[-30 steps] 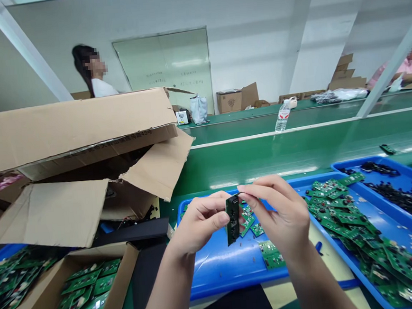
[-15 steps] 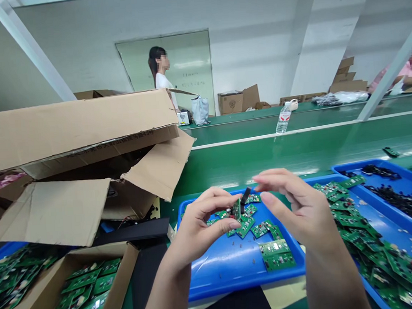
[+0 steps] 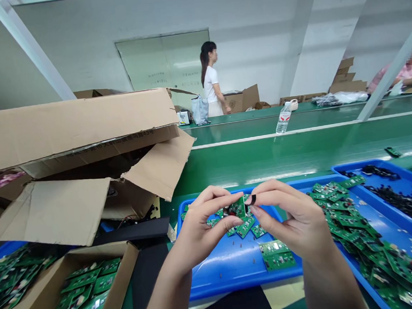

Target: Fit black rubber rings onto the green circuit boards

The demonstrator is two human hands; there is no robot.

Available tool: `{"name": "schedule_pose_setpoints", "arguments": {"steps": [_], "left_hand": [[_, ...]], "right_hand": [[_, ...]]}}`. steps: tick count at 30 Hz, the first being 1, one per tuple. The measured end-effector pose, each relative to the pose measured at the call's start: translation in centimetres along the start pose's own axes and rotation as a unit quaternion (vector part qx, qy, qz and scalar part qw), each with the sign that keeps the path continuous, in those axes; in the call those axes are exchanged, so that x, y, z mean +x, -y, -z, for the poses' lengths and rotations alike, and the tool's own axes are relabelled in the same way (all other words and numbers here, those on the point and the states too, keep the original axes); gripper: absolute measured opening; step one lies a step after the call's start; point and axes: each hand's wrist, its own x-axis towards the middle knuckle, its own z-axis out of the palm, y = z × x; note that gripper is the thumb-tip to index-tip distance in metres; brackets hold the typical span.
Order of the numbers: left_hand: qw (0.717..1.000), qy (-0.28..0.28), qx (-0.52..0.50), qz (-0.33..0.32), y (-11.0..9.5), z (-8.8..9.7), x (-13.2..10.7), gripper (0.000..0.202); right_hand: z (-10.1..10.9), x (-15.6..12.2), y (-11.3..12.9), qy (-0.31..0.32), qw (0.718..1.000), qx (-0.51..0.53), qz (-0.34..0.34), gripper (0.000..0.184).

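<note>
Between thumb and fingers, my left hand (image 3: pixel 206 219) holds a small green circuit board (image 3: pixel 239 208) on edge above a blue tray (image 3: pixel 219 286). My right hand (image 3: pixel 291 212) is closed in a pinch on a small black part (image 3: pixel 251 200), which meets the board's right face. Whether that part is fixed to the board I cannot tell. Several green boards lie in the tray below; a pair of boards (image 3: pixel 277 255) rests toward its right side. Tiny loose bits are scattered on the tray floor.
To the right, another blue tray (image 3: pixel 365 204) carries heaped green boards, and one behind it holds black parts (image 3: pixel 405 200). At left stand a cardboard box of boards (image 3: pixel 128 260) and a large open carton (image 3: pixel 76 131). A water bottle (image 3: pixel 282 119) and a walking person (image 3: pixel 210 80) are beyond.
My right hand has moved left and closed on the black part at the board. The board has turned slightly. Behind the bench, the person has walked to the right.
</note>
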Motion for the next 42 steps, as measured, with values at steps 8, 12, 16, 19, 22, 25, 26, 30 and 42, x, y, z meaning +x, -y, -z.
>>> {"name": "schedule_pose_setpoints", "arguments": {"steps": [8,12,16,19,22,25,26,30,42], "left_hand": [[0.999,-0.033,0.033,0.000,0.7,0.0,0.1,0.029],[0.995,-0.070,0.071,-0.016,1.1,0.1,0.1,0.031],[0.991,-0.090,0.088,-0.047,1.1,0.0,0.0,0.033],[0.988,-0.100,0.097,-0.067,1.0,-0.1,0.0,0.034],[0.985,-0.102,0.116,-0.079,0.9,-0.1,0.0,0.034],[0.981,-0.106,0.137,-0.091,0.9,-0.1,0.0,0.036],[0.979,-0.108,0.143,-0.096,1.0,-0.1,0.0,0.036],[0.972,-0.105,0.169,-0.122,1.0,-0.1,0.0,0.039],[0.972,-0.093,0.173,-0.131,0.9,0.0,0.2,0.039]], "right_hand": [[0.1,-0.2,-0.6,0.035,0.998,-0.042,0.015,0.017],[0.4,-0.3,-0.5,0.021,0.999,-0.006,-0.044,0.010],[0.3,-0.2,-0.5,-0.015,0.998,0.009,-0.066,0.019],[0.0,-0.1,-0.5,-0.024,0.996,0.031,-0.077,0.020],[-0.5,-0.2,-0.6,-0.022,0.992,0.070,-0.098,0.021],[-0.8,-0.4,-0.8,-0.038,0.976,0.150,-0.153,0.022],[-0.9,-0.4,-0.9,-0.037,0.967,0.183,-0.174,0.023],[-1.0,-0.2,-1.1,0.029,0.928,0.287,-0.236,0.028],[-0.9,0.1,-0.7,0.106,0.872,0.374,-0.299,0.014]]}}
